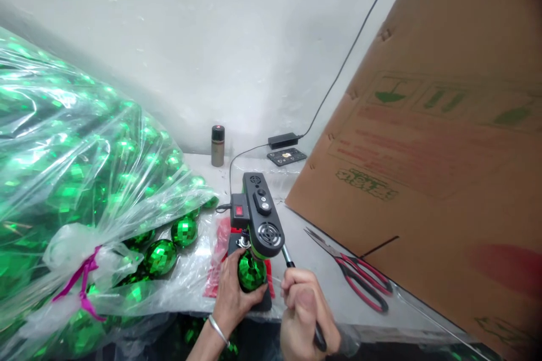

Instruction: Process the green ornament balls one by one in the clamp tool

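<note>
A shiny green faceted ball (251,272), like a Christmas bauble, is held in my left hand (234,287), fingers and thumb around its sides. The ball sits under the head of a small black bench machine (265,211), which looks like a mini drill press with a red switch (239,210). The spot where ball and machine head meet is hidden. My right hand (305,313) is wrapped around the black-gripped lever (289,258) on the machine's right side. Red plastic (222,237) lies beneath the machine.
Clear bags (63,141) of green balls fill the left, one tied with purple ribbon (87,279). Loose balls (160,257) lie beside them. Red-black scissors (359,276) lie right, below a large cardboard box (423,141). A small bottle (217,146), power adapter (283,140) and phone (287,157) stand behind.
</note>
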Demonstrator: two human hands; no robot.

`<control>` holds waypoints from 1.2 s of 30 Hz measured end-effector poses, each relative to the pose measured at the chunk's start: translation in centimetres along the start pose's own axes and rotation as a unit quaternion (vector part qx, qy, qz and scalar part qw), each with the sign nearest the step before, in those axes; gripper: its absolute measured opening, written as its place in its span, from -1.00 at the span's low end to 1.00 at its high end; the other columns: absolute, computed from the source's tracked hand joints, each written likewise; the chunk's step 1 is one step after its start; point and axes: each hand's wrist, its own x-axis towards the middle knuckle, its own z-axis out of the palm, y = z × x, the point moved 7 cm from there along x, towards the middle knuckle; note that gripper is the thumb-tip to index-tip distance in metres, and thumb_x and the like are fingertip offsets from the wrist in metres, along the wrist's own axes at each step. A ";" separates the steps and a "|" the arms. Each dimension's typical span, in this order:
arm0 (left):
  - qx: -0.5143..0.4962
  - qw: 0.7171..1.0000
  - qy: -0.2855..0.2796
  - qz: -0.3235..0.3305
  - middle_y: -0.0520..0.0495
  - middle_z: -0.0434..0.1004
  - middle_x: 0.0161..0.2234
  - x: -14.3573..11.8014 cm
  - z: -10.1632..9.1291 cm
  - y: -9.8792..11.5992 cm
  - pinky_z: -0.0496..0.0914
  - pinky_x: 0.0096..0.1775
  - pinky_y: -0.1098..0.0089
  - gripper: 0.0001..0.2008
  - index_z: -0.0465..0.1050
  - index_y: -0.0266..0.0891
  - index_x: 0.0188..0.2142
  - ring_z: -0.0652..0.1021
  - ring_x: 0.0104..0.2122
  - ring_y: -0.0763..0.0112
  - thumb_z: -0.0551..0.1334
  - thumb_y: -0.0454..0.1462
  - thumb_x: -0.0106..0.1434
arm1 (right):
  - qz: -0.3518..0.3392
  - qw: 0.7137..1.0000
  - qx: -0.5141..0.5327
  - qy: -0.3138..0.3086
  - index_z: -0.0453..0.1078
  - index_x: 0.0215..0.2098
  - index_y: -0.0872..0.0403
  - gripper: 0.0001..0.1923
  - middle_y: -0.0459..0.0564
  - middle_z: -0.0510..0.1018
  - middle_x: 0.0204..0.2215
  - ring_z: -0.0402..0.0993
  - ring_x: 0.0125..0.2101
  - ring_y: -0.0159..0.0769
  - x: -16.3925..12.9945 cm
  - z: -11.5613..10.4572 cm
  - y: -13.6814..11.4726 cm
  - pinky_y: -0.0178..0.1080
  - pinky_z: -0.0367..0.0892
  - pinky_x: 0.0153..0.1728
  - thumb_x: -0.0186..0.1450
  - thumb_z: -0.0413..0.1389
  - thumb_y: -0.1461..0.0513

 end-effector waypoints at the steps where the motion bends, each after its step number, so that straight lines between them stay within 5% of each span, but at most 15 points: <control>1: 0.004 1.000 -0.002 0.000 -0.27 0.65 0.03 0.0 0.1 0.0 0.54 0.10 -0.15 -0.32 0.41 -0.23 0.15 0.64 0.03 -0.10 0.44 -0.18 0.02 | -0.001 1.000 -0.002 0.000 0.24 -0.50 0.03 -0.62 -0.16 0.34 -0.57 0.36 -0.51 -0.39 0.0 0.0 0.0 -0.31 0.23 -0.49 0.51 -0.02 0.31; 36: -0.003 1.000 -0.003 0.000 -0.25 0.64 0.04 0.0 0.3 -0.1 0.53 0.12 -0.15 -0.31 0.42 -0.22 0.16 0.63 0.06 -0.09 0.44 -0.20 0.01 | -0.035 0.999 -0.021 -0.005 0.21 -0.53 0.02 -0.60 -0.17 0.29 -0.60 0.34 -0.54 -0.37 0.4 0.0 -0.1 -0.31 0.19 -0.54 0.49 -0.03 0.32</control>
